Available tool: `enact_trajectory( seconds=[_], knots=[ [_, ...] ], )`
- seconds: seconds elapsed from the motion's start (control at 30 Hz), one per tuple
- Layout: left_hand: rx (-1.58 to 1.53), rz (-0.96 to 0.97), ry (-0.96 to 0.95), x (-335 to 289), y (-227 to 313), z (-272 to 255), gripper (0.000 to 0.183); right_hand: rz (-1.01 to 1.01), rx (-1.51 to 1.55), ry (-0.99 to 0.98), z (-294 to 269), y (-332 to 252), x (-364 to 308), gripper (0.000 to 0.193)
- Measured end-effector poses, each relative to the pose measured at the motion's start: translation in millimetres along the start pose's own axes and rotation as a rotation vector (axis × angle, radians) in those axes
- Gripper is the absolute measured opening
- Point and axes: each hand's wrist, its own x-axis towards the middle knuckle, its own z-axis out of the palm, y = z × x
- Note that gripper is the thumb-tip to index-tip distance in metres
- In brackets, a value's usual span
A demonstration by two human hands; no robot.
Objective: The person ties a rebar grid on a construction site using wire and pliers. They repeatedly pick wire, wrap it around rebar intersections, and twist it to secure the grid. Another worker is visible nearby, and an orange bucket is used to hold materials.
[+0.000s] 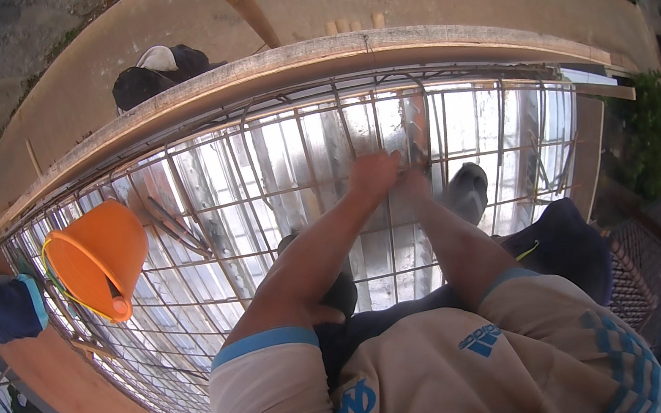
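Both my hands are close together over the steel bar mesh (310, 182), in front of my chest. My left hand (374, 172) is closed, its knuckles near a crossing of the bars. Beside it my right hand (412, 186) is closed too, with its fingers partly out of sight. Whatever they grip is too small or hidden to name. Under the mesh lies shiny ribbed metal sheeting (275, 151). A dark shoe (469, 188) of mine rests on the mesh just right of my hands.
An orange bucket (102, 253) stands tilted on the mesh at left, near a dark long-handled tool (176, 228). A wooden board (308, 53) edges the far side. Beyond it are a dark bundle (157, 72) and a wooden post (240, 4). Dark-blue cloth (8, 306) shows far left.
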Motion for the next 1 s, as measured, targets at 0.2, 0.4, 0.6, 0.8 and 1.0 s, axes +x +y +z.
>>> enact_trajectory(
  seconds=[0.2, 0.4, 0.6, 0.8, 1.0],
  knots=[
    [0.041, -0.025, -0.088, 3, 0, 6, 0.017, -0.109, -0.067, -0.018, 18, 22, 19, 0.035],
    [-0.012, -0.144, -0.13, 4, 11, 7, 0.023, -0.094, -0.159, 0.077, 22, 16, 14, 0.031],
    [-0.112, -0.241, -0.276, 14, 19, -1, 0.029, 0.033, -0.112, 0.093, 17, 11, 9, 0.032],
    [-0.137, -0.272, -0.288, 22, 16, 2, 0.031, -0.034, -0.004, 0.197, 16, 8, 5, 0.035],
    [-0.163, -0.312, -0.311, 30, 12, 7, 0.03, -0.129, 0.168, 0.292, 36, 24, 19, 0.037]
  ],
)
